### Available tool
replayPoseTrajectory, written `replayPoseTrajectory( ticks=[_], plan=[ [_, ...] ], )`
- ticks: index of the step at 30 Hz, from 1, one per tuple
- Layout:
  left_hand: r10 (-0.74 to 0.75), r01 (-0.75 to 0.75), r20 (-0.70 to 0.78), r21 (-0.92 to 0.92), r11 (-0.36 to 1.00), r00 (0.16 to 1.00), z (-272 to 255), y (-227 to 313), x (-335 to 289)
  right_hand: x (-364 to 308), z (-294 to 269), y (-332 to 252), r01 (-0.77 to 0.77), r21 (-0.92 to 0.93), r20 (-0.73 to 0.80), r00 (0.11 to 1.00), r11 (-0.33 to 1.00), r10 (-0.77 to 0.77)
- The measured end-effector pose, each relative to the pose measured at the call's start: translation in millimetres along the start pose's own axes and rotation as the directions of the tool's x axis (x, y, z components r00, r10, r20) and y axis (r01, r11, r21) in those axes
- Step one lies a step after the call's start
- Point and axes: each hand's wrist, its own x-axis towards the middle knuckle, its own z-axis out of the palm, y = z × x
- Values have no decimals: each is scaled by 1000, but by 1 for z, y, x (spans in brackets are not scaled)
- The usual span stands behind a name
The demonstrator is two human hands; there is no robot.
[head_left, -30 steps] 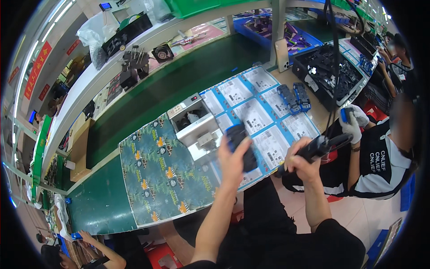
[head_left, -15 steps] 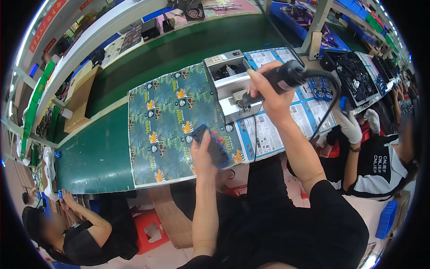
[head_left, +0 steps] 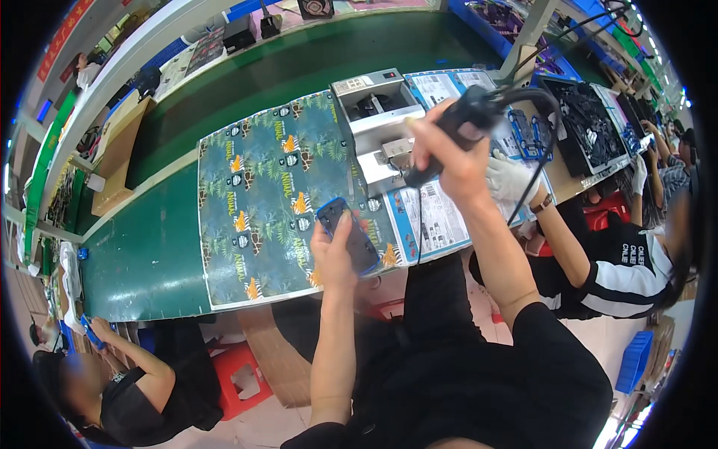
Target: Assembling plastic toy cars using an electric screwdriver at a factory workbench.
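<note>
My left hand [head_left: 333, 254] is closed around a flat, dark rectangular part with blue edges [head_left: 360, 243], held just above the near edge of the bench. The thumb lies across its dark face. In my right hand [head_left: 462, 168] is a black corded electric screwdriver [head_left: 473, 118], tilted with its lower end down to the left. That end is beside the front of a silver metal box [head_left: 383, 138], which looks like a screw feeder. Whether the bit touches the box cannot be made out.
Patterned sheets [head_left: 254, 202] cover part of the green bench [head_left: 142, 262]. A co-worker's white-gloved hand [head_left: 510, 178] is close to my right forearm, near several blue parts [head_left: 529, 135]. Farther right stands a black tray [head_left: 587, 123] of dark parts. Another person sits at left.
My right hand and the screwdriver have drawn slightly back from the metal box's front. My left hand still holds the part. The co-worker's gloved hand has moved left towards my right arm.
</note>
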Motion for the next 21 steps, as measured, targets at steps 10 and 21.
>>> replayPoseTrajectory(
  ticks=[10, 21],
  plan=[
    [9, -10, 7, 40, 999, 1000, 4, -4, -2, 9, 1, 14, 206, -112, 71, 977, 972, -199],
    [23, -24, 27, 46, 999, 999, 4, -4, -2, 14, -2, 1, -102, -14, 116, 988, 995, 103]
  ],
)
